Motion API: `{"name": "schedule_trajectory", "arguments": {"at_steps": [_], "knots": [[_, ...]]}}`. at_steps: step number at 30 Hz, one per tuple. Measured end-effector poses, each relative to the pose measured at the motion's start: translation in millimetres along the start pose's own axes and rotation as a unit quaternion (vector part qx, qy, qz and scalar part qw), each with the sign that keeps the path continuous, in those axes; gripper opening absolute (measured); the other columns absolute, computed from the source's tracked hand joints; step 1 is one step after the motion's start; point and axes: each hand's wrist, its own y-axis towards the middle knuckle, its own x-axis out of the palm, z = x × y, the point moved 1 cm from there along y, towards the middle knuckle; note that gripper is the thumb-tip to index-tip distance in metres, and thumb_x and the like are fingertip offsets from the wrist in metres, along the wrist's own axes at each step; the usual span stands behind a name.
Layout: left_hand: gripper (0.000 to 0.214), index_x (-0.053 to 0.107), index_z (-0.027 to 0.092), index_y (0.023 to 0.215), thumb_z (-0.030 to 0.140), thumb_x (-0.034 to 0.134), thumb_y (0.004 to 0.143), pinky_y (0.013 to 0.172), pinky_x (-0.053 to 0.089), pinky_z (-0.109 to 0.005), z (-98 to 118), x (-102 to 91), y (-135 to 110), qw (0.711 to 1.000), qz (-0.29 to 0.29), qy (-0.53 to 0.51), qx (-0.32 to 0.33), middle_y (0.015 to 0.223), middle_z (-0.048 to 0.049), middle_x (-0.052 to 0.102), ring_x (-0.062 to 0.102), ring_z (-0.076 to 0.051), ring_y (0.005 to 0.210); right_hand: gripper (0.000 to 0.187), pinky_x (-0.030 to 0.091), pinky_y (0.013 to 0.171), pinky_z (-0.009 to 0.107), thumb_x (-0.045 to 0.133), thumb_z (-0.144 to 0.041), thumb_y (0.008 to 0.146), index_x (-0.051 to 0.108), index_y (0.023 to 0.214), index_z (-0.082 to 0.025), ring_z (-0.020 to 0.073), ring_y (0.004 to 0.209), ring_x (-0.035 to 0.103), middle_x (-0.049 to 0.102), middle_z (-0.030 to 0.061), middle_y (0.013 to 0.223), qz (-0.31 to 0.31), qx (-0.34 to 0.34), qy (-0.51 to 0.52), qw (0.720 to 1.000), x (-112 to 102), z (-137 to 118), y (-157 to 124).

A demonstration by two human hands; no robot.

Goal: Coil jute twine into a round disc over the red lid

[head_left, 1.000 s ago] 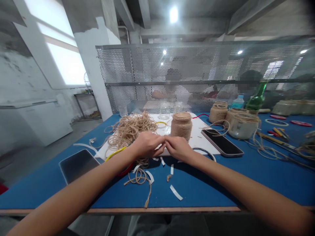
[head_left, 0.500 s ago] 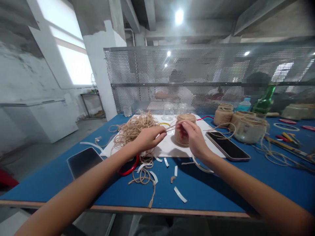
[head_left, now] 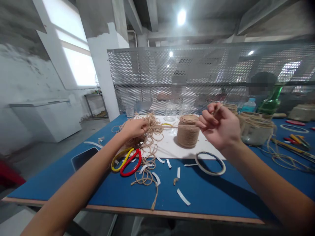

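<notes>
A length of jute twine (head_left: pixel 169 126) is stretched between my two hands, passing in front of a twine-wrapped jar (head_left: pixel 188 135). My left hand (head_left: pixel 135 128) is closed on the twine, over the tangled heap of twine (head_left: pixel 151 122). On the right, my right hand (head_left: pixel 220 126) is raised with curled fingers, pinching the other end. The jar stands upright on a white sheet (head_left: pixel 167 149), touched by neither hand. Below my left hand lie scissors (head_left: pixel 131 164) with one yellow and one red handle. A roll of white tape (head_left: pixel 210 163) lies below my right hand.
Jars wrapped in twine (head_left: pixel 257 131) and a green bottle (head_left: pixel 272 100) stand at the right. Clear glass jars (head_left: pixel 171 112) stand before a perforated metal screen (head_left: pixel 147 75), with people behind it. White tape strips (head_left: pixel 183 196) lie near the front edge. A phone (head_left: pixel 85 159) lies at left.
My hands have moved apart, the left toward the twine heap, the right outward and up, drawing the twine out between them. The wrapped jar, scissors and tape roll are less covered now.
</notes>
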Motion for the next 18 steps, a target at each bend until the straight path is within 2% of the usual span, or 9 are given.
{"name": "schedule_trajectory", "arguments": {"at_steps": [2,4,6,8,10,12,14,16,18], "knots": [[0.016,0.058,0.02,0.069,0.03,0.046,0.072,0.054,0.034,-0.024,-13,2.6,0,0.999,-0.018,0.022,-0.026,0.073,-0.0041,0.062,0.055,-0.02,0.07,0.033,0.032,0.046,0.026,0.011,-0.027,0.086,0.043,0.081,-0.022,0.0097,0.037,0.02,0.014,-0.008,0.044,-0.024,-0.032,-0.05,0.998,-11,-11,3],[0.016,0.059,0.021,0.074,0.029,0.046,0.071,0.056,0.036,-0.024,-24,4.0,0,0.998,-0.029,0.04,-0.05,0.081,-0.0051,0.062,0.055,-0.021,0.077,0.039,0.03,0.046,0.026,0.007,-0.025,0.085,0.046,0.087,-0.021,0.0093,0.037,0.022,0.019,-0.0073,0.044,-0.046,-0.096,-0.179,0.978,-19,-22,3],[0.018,0.059,0.021,0.079,0.028,0.045,0.072,0.058,0.037,-0.025,-30,4.3,-1,0.996,-0.032,0.054,-0.07,0.087,-0.0067,0.061,0.054,-0.022,0.084,0.035,0.03,0.048,0.026,0.015,-0.028,0.085,0.048,0.092,-0.019,0.0097,0.043,0.035,0.04,-0.0028,0.052,-0.064,-0.183,-0.351,0.916,-22,-31,-2],[0.019,0.059,0.02,0.08,0.028,0.043,0.073,0.059,0.039,-0.025,-34,3.9,-1,0.994,-0.031,0.065,-0.082,0.091,-0.0084,0.06,0.052,-0.023,0.088,0.027,0.031,0.053,0.026,0.04,-0.037,0.079,0.053,0.095,-0.02,0.0135,0.061,0.048,0.056,0.0043,0.079,-0.084,-0.21,-0.425,0.877,-21,-37,-11],[0.019,0.058,0.019,0.079,0.028,0.043,0.074,0.06,0.039,-0.026,-36,3.7,-1,0.993,-0.027,0.072,-0.086,0.092,-0.0093,0.058,0.051,-0.024,0.09,0.034,0.029,0.052,0.027,0.046,-0.039,0.076,0.052,0.103,-0.019,0.0191,0.075,0.051,0.057,0.0086,0.099,-0.091,-0.262,-0.584,0.763,-18,-41,-22],[0.017,0.058,0.019,0.079,0.027,0.043,0.074,0.061,0.04,-0.026,-39,3.9,0,0.993,-0.021,0.075,-0.087,0.092,-0.009,0.058,0.05,-0.023,0.09,0.028,0.028,0.052,0.029,0.046,-0.036,0.077,0.055,0.096,-0.017,0.0212,0.076,0.05,0.059,0.0085,0.085,-0.12,-0.282,-0.682,0.665,-15,-41,-32],[0.017,0.058,0.019,0.079,0.027,0.044,0.074,0.062,0.04,-0.026,-44,4.7,0,0.993,-0.013,0.073,-0.087,0.092,-0.0081,0.058,0.05,-0.022,0.089,0.019,0.026,0.052,0.03,0.045,-0.034,0.079,0.055,0.076,-0.018,0.0209,0.07,0.048,0.055,0.0064,0.067,-0.143,-0.284,-0.725,0.611,-18,-42,-37],[0.017,0.058,0.02,0.08,0.028,0.044,0.075,0.063,0.04,-0.026,-48,5.5,0,0.994,-0.003,0.067,-0.084,0.092,-0.0073,0.057,0.05,-0.022,0.089,0.024,0.024,0.05,0.03,0.042,-0.034,0.081,0.048,0.061,-0.02,0.019,0.064,0.046,0.052,0.0048,0.061,-0.134,-0.285,-0.727,0.61,-26,-46,-38],[0.018,0.058,0.02,0.082,0.03,0.044,0.077,0.065,0.04,-0.026,-51,5.5,-1,0.996,0.009,0.056,-0.075,0.092,-0.0064,0.057,0.051,-0.021,0.089,0.025,0.023,0.049,0.029,0.041,-0.035,0.081,0.047,0.062,-0.02,0.0166,0.061,0.045,0.051,0.003,0.061,-0.079,-0.276,-0.697,0.657,-41,-51,-35]]}}
